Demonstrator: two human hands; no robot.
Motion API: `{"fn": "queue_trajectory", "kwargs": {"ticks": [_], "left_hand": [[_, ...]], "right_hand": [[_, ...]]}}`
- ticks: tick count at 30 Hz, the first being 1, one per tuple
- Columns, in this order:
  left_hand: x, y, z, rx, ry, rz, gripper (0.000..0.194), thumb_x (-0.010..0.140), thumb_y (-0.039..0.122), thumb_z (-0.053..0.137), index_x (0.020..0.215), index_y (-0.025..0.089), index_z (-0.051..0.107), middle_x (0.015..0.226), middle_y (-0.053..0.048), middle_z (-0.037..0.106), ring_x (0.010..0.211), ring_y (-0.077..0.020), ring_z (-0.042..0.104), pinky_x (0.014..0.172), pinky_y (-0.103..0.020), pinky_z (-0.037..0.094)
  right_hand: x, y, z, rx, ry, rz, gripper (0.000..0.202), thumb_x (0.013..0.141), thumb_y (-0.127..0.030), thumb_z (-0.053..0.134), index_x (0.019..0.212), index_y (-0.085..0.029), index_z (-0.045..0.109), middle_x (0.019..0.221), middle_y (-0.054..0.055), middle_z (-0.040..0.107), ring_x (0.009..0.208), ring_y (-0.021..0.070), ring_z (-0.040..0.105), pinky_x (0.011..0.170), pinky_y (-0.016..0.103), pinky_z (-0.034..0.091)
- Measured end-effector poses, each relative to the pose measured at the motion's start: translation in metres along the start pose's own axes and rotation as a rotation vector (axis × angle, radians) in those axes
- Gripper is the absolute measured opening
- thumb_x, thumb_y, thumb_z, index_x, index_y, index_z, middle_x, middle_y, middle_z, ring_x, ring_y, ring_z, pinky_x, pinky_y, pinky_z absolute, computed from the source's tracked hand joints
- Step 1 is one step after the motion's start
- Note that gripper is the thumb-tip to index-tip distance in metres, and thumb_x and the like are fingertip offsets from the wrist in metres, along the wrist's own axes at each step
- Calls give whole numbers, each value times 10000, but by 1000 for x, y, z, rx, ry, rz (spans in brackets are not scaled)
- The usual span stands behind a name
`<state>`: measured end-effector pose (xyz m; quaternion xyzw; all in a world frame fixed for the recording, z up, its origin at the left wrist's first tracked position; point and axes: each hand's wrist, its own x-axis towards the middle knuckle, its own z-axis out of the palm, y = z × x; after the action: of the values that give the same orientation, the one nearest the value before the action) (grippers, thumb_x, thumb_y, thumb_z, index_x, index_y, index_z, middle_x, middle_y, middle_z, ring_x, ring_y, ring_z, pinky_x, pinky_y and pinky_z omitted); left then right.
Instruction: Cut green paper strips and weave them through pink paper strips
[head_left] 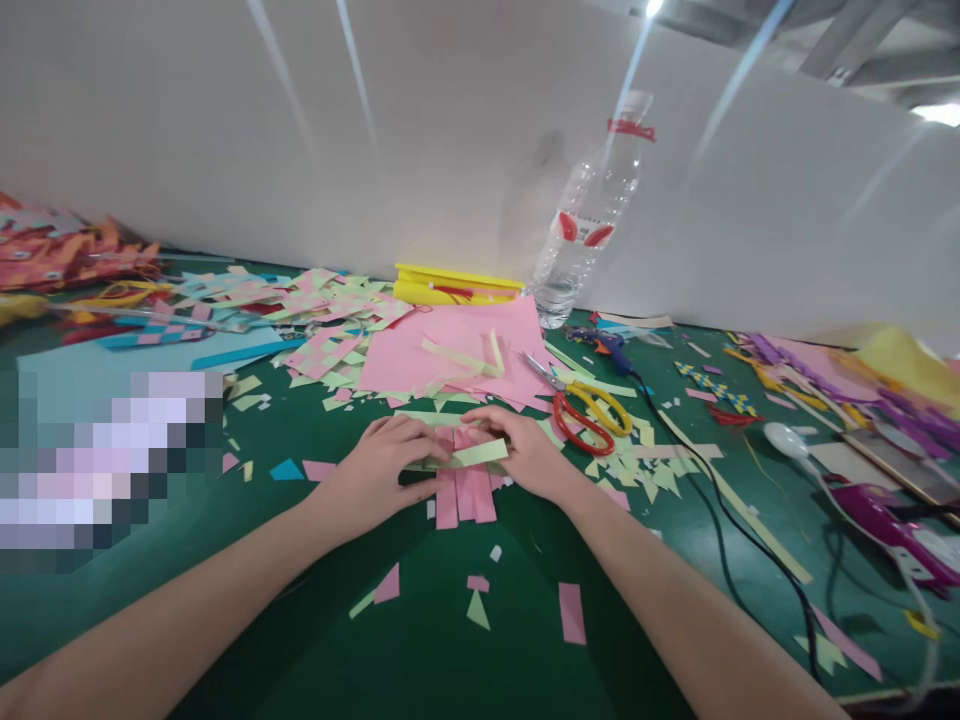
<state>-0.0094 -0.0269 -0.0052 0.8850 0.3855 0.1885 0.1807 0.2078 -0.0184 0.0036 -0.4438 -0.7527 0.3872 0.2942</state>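
Note:
Several pink paper strips [466, 492] lie side by side, their loose ends pointing toward me. Across them runs a pale green paper strip [484, 454], its right end sticking out free. My left hand [390, 462] grips the left side of these strips, thumb below and fingers on top. From the right, my right hand [520, 445] closes its fingertips on the upper edge of the same piece; its thumb is partly hidden. Just beyond my right hand rest scissors [589, 408] with red and yellow handles. A pink paper sheet [457, 345] lies behind the hands.
A clear plastic bottle [589, 215] leans against the white wall [375, 130]. To the right are a blue glue gun [615, 352], its black cord [720, 490] and a magenta device [892, 525]. Woven paper pieces [322, 300] and scraps cover much of the green table [300, 620].

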Motion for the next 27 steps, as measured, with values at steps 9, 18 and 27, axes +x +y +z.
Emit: {"fn": "queue_trajectory", "kwargs": {"ticks": [9,18,27], "left_hand": [[0,0,-1,8,-7,6,171,843,369,559,964,325,671,1026,-14,597,1018,-234,518,975,-480,320],[0,1,-2,7,-13,8,178,851,370,542,961,321,672,1036,-20,591,1026,-241,517,971,-482,328],[-1,1,-2,19,29,17,214,864,390,519,1023,290,621,1068,-38,569,1053,-245,509,960,-448,354]], "right_hand": [[5,6,-2,228,83,169,296,830,-418,536,991,-182,616,734,1,613,567,92,507,502,210,366],[6,3,-4,424,128,106,477,820,-588,458,862,-149,641,687,35,636,582,104,519,572,249,427],[-2,0,-9,74,112,25,518,897,-538,342,819,-167,694,637,16,568,498,98,474,457,236,370]]}}
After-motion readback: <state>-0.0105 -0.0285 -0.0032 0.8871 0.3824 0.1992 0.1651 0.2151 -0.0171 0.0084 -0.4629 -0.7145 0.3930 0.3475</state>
